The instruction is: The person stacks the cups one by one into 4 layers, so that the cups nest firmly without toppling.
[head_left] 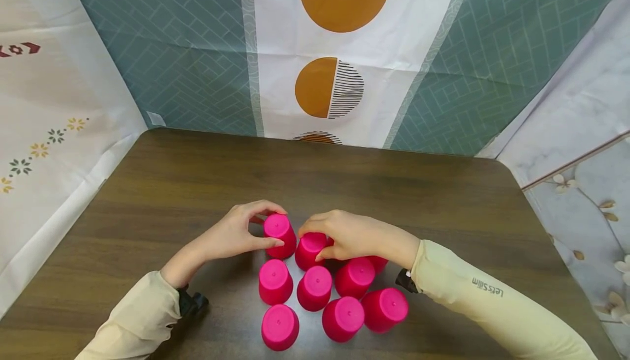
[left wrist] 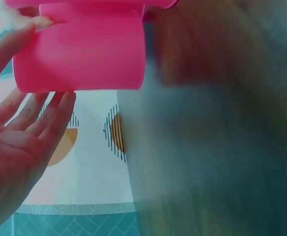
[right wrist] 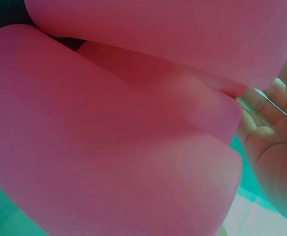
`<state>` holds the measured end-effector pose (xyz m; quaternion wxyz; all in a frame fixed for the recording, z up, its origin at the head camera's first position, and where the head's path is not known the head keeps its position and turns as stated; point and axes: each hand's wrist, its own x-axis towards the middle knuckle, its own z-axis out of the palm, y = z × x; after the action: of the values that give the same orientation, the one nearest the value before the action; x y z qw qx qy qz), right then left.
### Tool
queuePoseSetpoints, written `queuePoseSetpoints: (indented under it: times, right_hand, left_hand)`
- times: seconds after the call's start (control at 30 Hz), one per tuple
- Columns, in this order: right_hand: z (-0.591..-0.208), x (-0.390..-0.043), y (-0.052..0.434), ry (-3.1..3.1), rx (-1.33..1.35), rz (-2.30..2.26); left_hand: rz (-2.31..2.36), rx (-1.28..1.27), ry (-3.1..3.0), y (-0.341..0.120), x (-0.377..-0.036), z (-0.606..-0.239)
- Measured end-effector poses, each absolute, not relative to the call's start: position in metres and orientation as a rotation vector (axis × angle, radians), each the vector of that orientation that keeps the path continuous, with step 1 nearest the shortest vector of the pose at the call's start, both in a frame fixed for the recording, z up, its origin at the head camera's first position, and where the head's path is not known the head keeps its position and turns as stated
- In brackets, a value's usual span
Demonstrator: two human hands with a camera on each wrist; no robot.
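Note:
Several bright pink cups stand bottom-up and close together on the wooden table in the head view. My left hand (head_left: pixel 235 233) grips the far-left cup (head_left: pixel 278 227), thumb on the near side and fingers on the far side. In the left wrist view that pink cup (left wrist: pixel 84 54) fills the space between thumb and fingers. Just to its right, my right hand (head_left: pixel 344 233) holds another cup (head_left: pixel 309 251) from above with thumb and fingers. Large cup walls (right wrist: pixel 109 132) hide most of that grip in the right wrist view.
Nearer the body stand more pink cups, among them a front-left cup (head_left: pixel 280 327), a middle cup (head_left: pixel 314 288) and a right-hand cup (head_left: pixel 386 309). Others are partly hidden under the right wrist. The brown table (head_left: pixel 197 174) meets a patterned cloth backdrop (head_left: pixel 187 53) behind.

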<state>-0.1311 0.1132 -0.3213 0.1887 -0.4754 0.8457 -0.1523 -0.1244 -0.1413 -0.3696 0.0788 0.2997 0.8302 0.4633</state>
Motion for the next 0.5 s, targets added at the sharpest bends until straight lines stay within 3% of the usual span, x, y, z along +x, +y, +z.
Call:
queuePoseSetpoints:
  times: [0.5]
  right_hand:
    - [-0.321,-0.13,0.111,2.386,-1.311,-0.429]
  left_hand:
    - [1.424,0.708,2.629,-0.135,-0.16,-0.348]
